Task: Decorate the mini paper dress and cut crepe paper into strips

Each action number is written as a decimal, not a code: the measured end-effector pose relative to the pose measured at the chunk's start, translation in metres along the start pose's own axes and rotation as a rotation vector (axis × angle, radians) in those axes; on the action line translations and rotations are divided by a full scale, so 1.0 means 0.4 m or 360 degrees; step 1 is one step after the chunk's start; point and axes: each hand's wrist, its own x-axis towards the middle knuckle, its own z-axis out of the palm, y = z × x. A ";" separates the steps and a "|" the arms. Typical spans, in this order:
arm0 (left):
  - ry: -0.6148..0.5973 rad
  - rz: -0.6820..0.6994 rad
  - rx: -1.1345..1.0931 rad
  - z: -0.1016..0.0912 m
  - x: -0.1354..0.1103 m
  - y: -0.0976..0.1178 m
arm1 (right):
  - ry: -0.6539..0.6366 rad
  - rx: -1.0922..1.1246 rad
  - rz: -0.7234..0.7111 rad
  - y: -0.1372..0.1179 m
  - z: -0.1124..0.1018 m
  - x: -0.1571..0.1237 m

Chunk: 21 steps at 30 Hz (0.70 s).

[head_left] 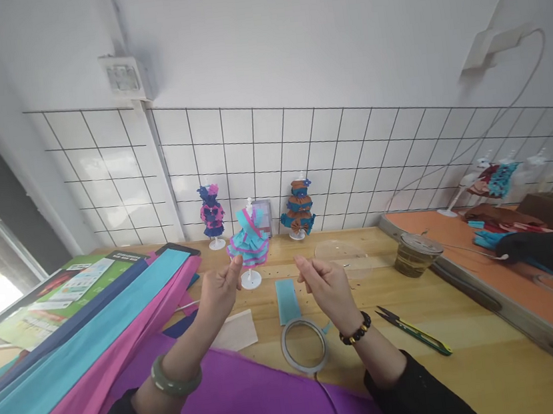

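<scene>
My left hand is raised over the table with thumb and fingers pinched together. My right hand is pinched the same way, apart from the left; anything as thin as a thread between the fingertips is too small to make out. Just behind my left hand stands a small dress form in a turquoise ruffled dress with pink trim. Between and below the hands lie a turquoise fabric strip and a roll of tape. Thread snips with a yellow-green handle lie right of my right wrist.
Long turquoise and pink fabric strips run along the left. Purple cloth covers the front. Two more dressed forms, navy-pink and brown-teal, stand by the tiled wall. A lidded plastic tub sits near the orange table.
</scene>
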 end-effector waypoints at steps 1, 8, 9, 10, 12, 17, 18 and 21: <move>-0.0021 0.0033 0.0052 -0.004 -0.010 -0.010 | -0.0076 -0.0044 -0.0003 0.005 -0.010 -0.003; -0.0256 0.0205 0.0590 -0.021 -0.123 -0.069 | -0.0772 -0.0464 0.0074 0.045 -0.104 -0.077; -0.0290 0.0261 0.0648 -0.024 -0.138 -0.074 | -0.0825 -0.0515 0.0092 0.050 -0.117 -0.100; -0.0321 0.0314 0.0691 -0.026 -0.150 -0.078 | -0.0842 -0.0563 0.0125 0.054 -0.130 -0.126; -0.0384 0.0401 0.0733 -0.031 -0.168 -0.088 | -0.0845 -0.0669 0.0187 0.059 -0.151 -0.184; -0.0479 0.0578 0.0702 -0.033 -0.175 -0.125 | -0.0873 -0.0867 0.0111 0.055 -0.164 -0.321; -0.0494 0.0600 0.0694 -0.032 -0.174 -0.131 | -0.0857 -0.0920 0.0074 0.054 -0.161 -0.341; -0.0556 0.0659 0.0672 -0.028 -0.174 -0.136 | -0.0765 -0.1075 -0.0028 0.057 -0.146 -0.381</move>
